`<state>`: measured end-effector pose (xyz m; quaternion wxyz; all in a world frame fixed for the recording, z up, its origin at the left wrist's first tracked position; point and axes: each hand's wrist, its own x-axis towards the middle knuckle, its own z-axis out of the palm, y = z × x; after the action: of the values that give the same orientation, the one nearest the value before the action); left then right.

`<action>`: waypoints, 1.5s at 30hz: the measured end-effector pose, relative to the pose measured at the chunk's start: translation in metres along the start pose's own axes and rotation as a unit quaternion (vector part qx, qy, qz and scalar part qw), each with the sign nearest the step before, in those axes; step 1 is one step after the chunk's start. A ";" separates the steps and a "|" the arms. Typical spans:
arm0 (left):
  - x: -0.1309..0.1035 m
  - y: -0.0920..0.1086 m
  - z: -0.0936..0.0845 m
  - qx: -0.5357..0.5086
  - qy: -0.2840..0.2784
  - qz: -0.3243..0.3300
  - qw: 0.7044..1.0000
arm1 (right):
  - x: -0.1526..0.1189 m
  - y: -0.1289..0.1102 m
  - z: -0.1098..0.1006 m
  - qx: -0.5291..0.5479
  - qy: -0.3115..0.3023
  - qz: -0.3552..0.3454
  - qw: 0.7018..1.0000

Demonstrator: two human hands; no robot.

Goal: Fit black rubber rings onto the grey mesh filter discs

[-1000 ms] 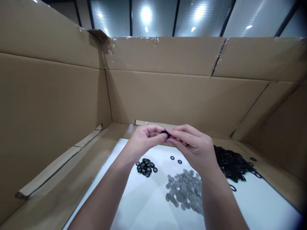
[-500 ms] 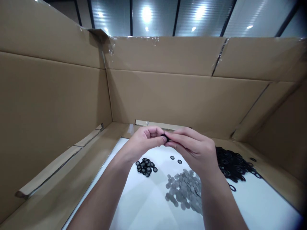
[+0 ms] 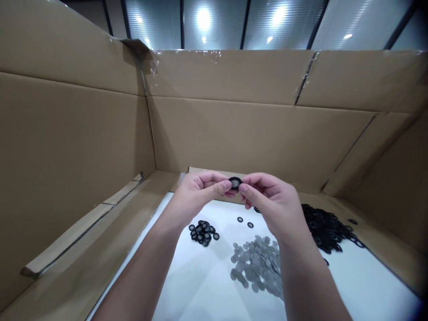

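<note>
Between my two hands is a black ring with a grey mesh disc in it (image 3: 235, 183), its face turned toward me. My left hand (image 3: 205, 187) pinches its left edge between thumb and fingers. On the right edge, the thumb and fingers of my right hand (image 3: 267, 196) grip the same ring. Below my left hand lies a small pile of black rings with grey centres (image 3: 203, 232). Two more such rings (image 3: 250, 225) lie apart near the middle. A heap of loose grey discs (image 3: 259, 263) spreads beside my right forearm, which hides part of it.
A large pile of plain black rings (image 3: 329, 229) lies at the right, with one stray ring (image 3: 352, 221) at the board's edge. Everything rests on a white surface (image 3: 197, 281) inside a tall cardboard box, whose far wall (image 3: 227, 133) stands behind my hands.
The ring has been raised slightly and turned so its grey face shows. My right hand has shifted from covering it to pinching its right edge.
</note>
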<state>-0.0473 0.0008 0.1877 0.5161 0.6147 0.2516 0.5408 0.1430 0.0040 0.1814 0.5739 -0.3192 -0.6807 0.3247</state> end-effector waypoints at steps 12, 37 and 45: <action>0.001 -0.002 0.002 -0.013 -0.004 0.017 1.000 | 0.004 0.000 0.003 0.145 -0.091 0.122 0.978; -0.002 0.000 -0.002 0.093 0.034 -0.005 0.995 | -0.005 -0.008 0.012 -0.218 0.030 -0.199 0.955; 0.001 -0.004 -0.006 0.090 -0.001 0.088 0.992 | -0.002 -0.007 0.011 -0.229 0.052 -0.280 0.931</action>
<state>-0.0519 0.0056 0.1839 0.4096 0.6787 0.2436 0.5588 0.1315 -0.0026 0.1843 0.5874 -0.2550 -0.7674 -0.0307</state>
